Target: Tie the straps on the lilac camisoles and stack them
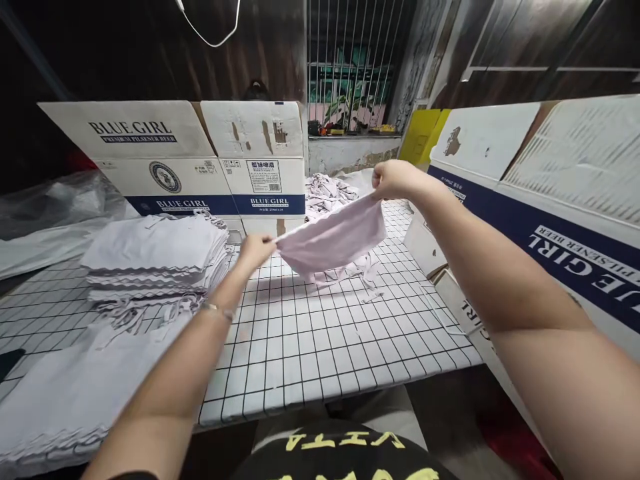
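Note:
A pale pink piece of cloth [335, 237] is stretched in the air over the table between my two hands. My left hand [257, 252] pinches its near left corner. Higher up and farther right, my right hand [395, 179] grips the other corner. Motion blurs the cloth's lower edge, and thin pale strips [367, 273] lie on the table beneath it. Left of my left hand stands a stack of folded pale cloth pieces [150, 250], with ties showing along its edges. Another pile of the same cloth [75, 387] lies nearer to me.
A white tablecloth with black grid lines [345, 340] covers the table. Behind it stands a Blue Girl beer carton [260, 177], with a heap of pale cloth strips [327, 193] beside it. Another large carton [540, 200] borders the right side. A barred window [350, 67] is at the back.

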Demonstrator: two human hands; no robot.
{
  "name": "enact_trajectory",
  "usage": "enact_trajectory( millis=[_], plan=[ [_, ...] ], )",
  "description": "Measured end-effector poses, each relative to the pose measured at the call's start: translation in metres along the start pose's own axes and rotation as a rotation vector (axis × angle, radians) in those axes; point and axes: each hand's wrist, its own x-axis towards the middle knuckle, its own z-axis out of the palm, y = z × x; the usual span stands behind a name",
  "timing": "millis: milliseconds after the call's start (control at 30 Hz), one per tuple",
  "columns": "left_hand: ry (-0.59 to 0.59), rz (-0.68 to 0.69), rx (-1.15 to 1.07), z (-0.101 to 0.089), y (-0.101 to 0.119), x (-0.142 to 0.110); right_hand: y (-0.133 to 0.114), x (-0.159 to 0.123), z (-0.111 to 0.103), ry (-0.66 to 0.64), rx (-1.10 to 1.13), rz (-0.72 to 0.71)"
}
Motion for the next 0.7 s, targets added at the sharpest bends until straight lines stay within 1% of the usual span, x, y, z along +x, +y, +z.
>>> enact_trajectory(
  millis=[67, 100, 133, 200, 233, 267, 300, 333, 367, 400, 467, 500, 567, 600, 633, 667, 700],
  plan=[
    [-0.015, -0.031, 0.045, -0.034, 0.024, 0.036, 0.012, 0.012, 0.0, -0.181, -0.111, 0.093],
    [-0.023, -0.032, 0.068, -0.049, 0.04, 0.053, 0.016, 0.019, 0.0, -0.242, -0.12, 0.124],
    [-0.025, -0.022, 0.082, -0.063, 0.057, 0.068, 0.019, 0.026, -0.002, -0.275, -0.102, 0.146],
    [-0.003, -0.005, 0.118, -0.084, 0.089, 0.087, 0.021, 0.04, -0.007, -0.267, -0.02, 0.166],
    [0.012, 0.009, 0.132, -0.091, 0.102, 0.091, 0.023, 0.043, -0.01, -0.244, 0.024, 0.167],
    [0.024, 0.029, 0.148, -0.095, 0.11, 0.091, 0.024, 0.044, -0.011, -0.222, 0.061, 0.162],
    [0.029, 0.058, 0.17, -0.096, 0.112, 0.085, 0.026, 0.042, -0.009, -0.201, 0.089, 0.151],
    [0.026, 0.095, 0.197, -0.093, 0.108, 0.075, 0.03, 0.035, -0.004, -0.184, 0.113, 0.139],
    [0.018, 0.135, 0.229, -0.087, 0.097, 0.06, 0.035, 0.024, 0.007, -0.173, 0.135, 0.123],
    [0.004, 0.172, 0.27, -0.077, 0.081, 0.041, 0.041, 0.008, 0.023, -0.168, 0.155, 0.104],
    [-0.052, 0.204, 0.374, -0.052, 0.036, -0.007, 0.054, -0.035, 0.067, -0.191, 0.205, 0.073],
    [-0.105, 0.192, 0.428, -0.04, 0.011, -0.032, 0.06, -0.061, 0.092, -0.223, 0.235, 0.059],
    [-0.235, 0.091, 0.47, -0.02, -0.032, -0.072, 0.066, -0.116, 0.141, -0.341, 0.318, 0.075],
    [-0.283, 0.019, 0.467, -0.014, -0.048, -0.083, 0.064, -0.14, 0.161, -0.398, 0.381, 0.08],
    [-0.307, -0.05, 0.456, -0.013, -0.058, -0.084, 0.057, -0.161, 0.178, -0.451, 0.471, 0.098],
    [-0.3, -0.107, 0.447, -0.015, -0.061, -0.077, 0.045, -0.177, 0.19, -0.493, 0.599, 0.119],
    [-0.263, -0.142, 0.446, -0.021, -0.058, -0.062, 0.028, -0.188, 0.198, -0.524, 0.753, 0.143]
  ],
)
